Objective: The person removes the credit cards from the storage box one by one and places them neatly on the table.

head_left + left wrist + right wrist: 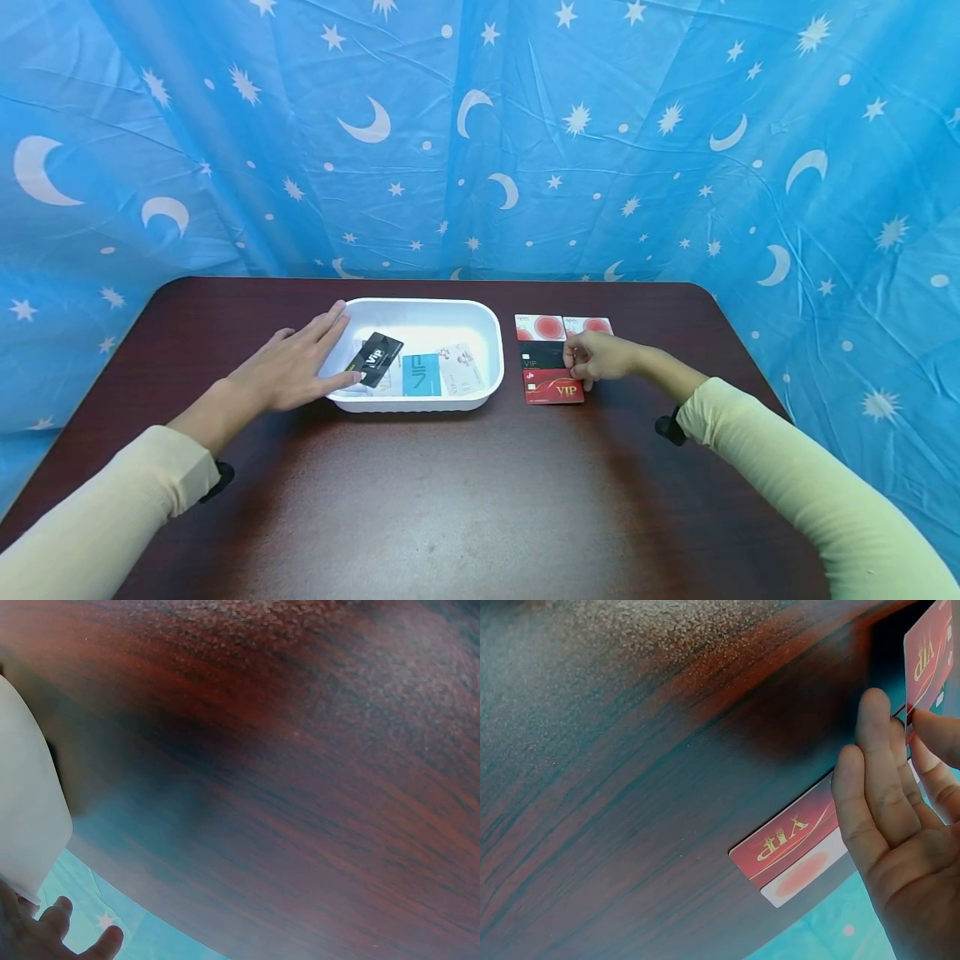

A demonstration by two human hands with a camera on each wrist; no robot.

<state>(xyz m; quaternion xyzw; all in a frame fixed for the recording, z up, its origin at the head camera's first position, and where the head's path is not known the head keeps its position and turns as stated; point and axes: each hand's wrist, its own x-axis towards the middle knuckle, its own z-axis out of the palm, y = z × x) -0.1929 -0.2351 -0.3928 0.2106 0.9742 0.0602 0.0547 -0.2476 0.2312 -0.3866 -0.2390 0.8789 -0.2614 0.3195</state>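
My left hand (296,362) rests at the left end of a white plastic tray (491,333), fingers extended along the rim, thumb reaching over the near side. Inside the tray lie a black VIP card (381,358), a teal card (422,375) and a pale patterned card (462,371). With thumb and fingertips, my right hand (600,357) pinches a red VIP card (928,660) by its edge, raised over the table. Beneath that hand, a second red VIP card (784,840) lies flat beside a white card with a red circle (806,875).
Two white cards, left one (538,327) and right one (588,325), form the far row. A black card (542,355) sits just in front of them. The dark wooden table (450,500) ends at a blue curtain (450,167) with moons and stars.
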